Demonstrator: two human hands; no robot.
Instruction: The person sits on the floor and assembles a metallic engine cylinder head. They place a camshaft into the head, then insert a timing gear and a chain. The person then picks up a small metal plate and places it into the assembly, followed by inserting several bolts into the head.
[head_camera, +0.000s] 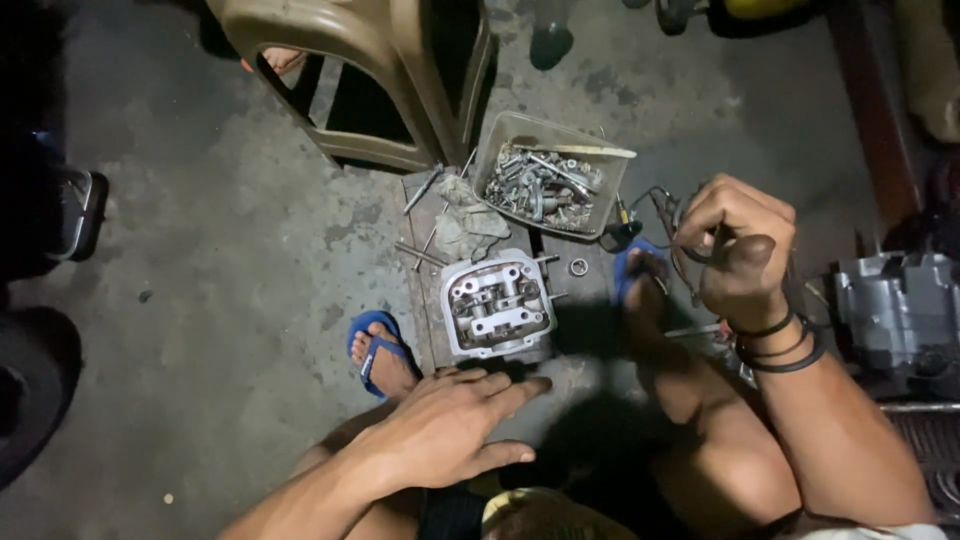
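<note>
Left hand (450, 425) nearest, fingers spread wide, flat, empty, just short of the metal cylinder head (497, 307) on the floor; right hand (738, 250) raised right, fist gripping dark wires (668, 215); farther, clear tub of bolts (548, 175).

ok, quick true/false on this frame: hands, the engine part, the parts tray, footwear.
1. The left hand lies open, fingers spread, just below the metal cylinder head. True.
2. The right hand is flat on the floor. False: it is raised and closed around thin dark wires.
3. The clear plastic tray holds bolts and small metal parts. True.
4. The cylinder head sits inside the tray. False: it stands apart, below the tray, on a board.
5. The person wears blue flip-flops. True.
</note>
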